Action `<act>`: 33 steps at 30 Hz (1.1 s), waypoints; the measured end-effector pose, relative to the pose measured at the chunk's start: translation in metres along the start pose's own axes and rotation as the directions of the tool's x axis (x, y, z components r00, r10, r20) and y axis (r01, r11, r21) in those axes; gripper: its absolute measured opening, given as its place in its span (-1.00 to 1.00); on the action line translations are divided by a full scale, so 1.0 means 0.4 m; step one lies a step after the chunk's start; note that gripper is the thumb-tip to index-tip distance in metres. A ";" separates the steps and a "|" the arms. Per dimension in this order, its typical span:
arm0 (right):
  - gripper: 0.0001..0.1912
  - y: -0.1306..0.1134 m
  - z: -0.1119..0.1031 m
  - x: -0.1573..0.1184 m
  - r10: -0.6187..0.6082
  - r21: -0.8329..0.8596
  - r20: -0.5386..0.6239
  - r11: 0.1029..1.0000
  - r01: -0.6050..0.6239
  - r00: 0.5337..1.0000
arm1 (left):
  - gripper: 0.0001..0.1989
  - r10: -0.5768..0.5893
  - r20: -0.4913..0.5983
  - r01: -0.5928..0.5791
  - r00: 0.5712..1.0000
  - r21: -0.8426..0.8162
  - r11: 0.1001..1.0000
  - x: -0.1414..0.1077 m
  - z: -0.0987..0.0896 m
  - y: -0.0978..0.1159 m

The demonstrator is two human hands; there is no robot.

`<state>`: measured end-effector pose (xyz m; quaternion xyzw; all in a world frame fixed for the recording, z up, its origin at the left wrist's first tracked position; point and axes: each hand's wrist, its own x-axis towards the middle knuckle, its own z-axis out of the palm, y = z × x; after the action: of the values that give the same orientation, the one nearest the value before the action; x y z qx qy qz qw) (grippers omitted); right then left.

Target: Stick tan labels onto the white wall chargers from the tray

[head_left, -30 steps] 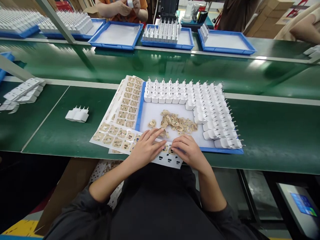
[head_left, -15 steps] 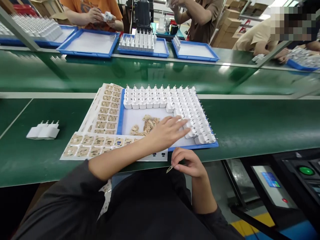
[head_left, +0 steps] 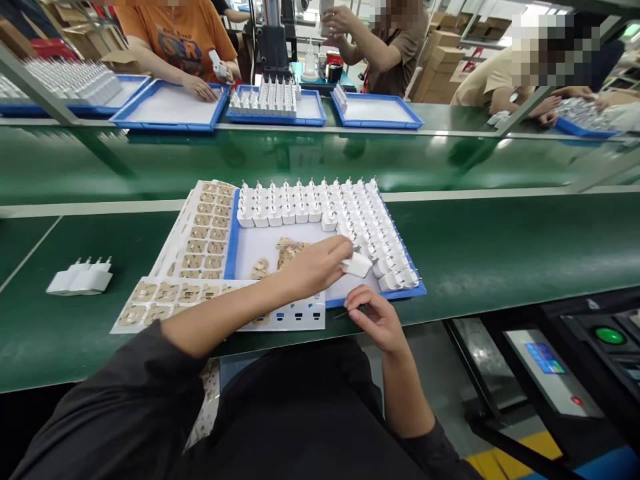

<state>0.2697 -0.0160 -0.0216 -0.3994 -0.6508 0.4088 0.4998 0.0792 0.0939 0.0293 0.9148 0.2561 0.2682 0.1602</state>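
My left hand [head_left: 320, 265] grips a white plug adapter [head_left: 358, 265] by one end, above the open part of a blue-rimmed tray [head_left: 231, 243]. Rows of similar white plug adapters [head_left: 350, 207] stand pins-up along the tray's far and right sides. Close to the tray's front edge, my right hand [head_left: 374, 316] pinches a thin die-cut sticker [head_left: 341, 314], seen almost edge-on. Loose tan pieces [head_left: 290, 253] lie in the tray, partly behind my left hand. White sheets of tan die-cut stickers [head_left: 205, 230] lie left of the tray, and another sheet [head_left: 143, 310] lies under my left forearm.
A few white adapters [head_left: 81, 277] stand on the green belt [head_left: 30, 333] at the left. Beyond a raised ledge, blue trays [head_left: 165, 123] line the far bench, where several co-workers handle parts. A machine panel with a green button [head_left: 609, 335] is at the right.
My left hand has lifted a white adapter from the rows and drawn it left and nearer. My right hand has risen slightly with the thin sticker. A co-worker's hand has reached into a far tray.
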 end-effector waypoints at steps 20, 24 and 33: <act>-0.81 -0.016 0.206 0.113 0.081 0.331 0.002 0.941 -0.077 0.997 | -0.67 -0.620 -0.178 0.269 0.764 -0.786 0.557 -0.350 0.041 0.048; -0.83 -0.010 0.212 0.110 0.151 0.342 -0.034 0.931 -0.130 0.988 | -0.61 -0.638 -0.297 0.281 0.710 -0.712 0.644 -0.357 0.061 0.036; -0.90 -0.023 0.246 0.118 0.219 0.250 -0.207 0.954 -0.165 0.953 | -0.60 -0.569 -0.414 0.358 0.711 -0.483 0.799 -0.357 0.069 0.031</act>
<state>0.1641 0.0114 -0.0141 -0.4458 -0.4938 0.4788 0.5729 -0.0038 0.0002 -0.0461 0.6578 0.4608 0.5071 0.3129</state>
